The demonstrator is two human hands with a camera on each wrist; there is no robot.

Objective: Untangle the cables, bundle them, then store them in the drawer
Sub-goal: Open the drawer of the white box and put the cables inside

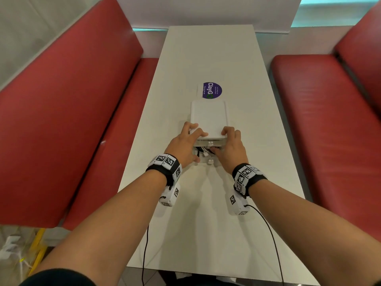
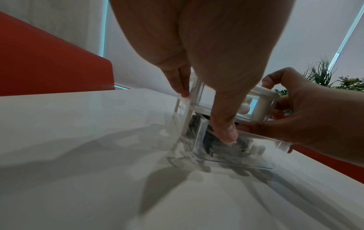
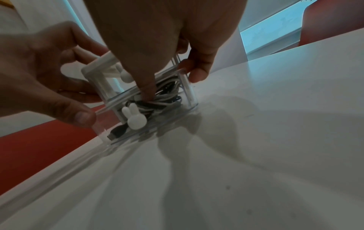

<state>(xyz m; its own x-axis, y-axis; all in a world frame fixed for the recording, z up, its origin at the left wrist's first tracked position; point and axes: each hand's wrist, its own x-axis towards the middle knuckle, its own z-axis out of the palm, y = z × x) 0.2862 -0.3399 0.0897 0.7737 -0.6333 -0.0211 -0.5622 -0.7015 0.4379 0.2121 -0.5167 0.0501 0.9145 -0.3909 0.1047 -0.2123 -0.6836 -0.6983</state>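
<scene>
Head view: a small white drawer unit with clear plastic drawers (image 1: 209, 118) stands on the long white table (image 1: 206, 213), along its midline and nearer the near edge than the far one. A round purple sticker (image 1: 212, 90) lies on the table just beyond the unit. The bottom clear drawer (image 1: 206, 159) is pulled part-way out toward the person, and black and white cables (image 1: 203, 150) lie inside it. The left hand (image 1: 185, 144) grips the unit's near left corner, fingers curled over the top. The right hand (image 1: 231, 147) has fingers on the unit's near right top corner, with its thumb side reaching down into the open drawer. Red padded benches (image 1: 68, 124) flank both long edges of the table.

Left wrist view: the left hand (image 2: 206, 54) presses fingertips (image 2: 182, 87) against the white frame, its thumb (image 2: 226, 132) down at the open drawer's front. The right hand (image 2: 305, 112) clasps the unit's far side.

Right wrist view: the right hand (image 3: 157, 38) pushes one finger (image 3: 146, 91) into the coiled black and white cables (image 3: 161, 99) in the clear drawer (image 3: 149, 124), while other fingers hold the unit's corner. A white rabbit-shaped knob (image 3: 135, 119) sits on the drawer front, with a black plug (image 3: 116, 132) beside it behind the clear wall. The left hand (image 3: 39, 80) clasps the unit's other side.
</scene>
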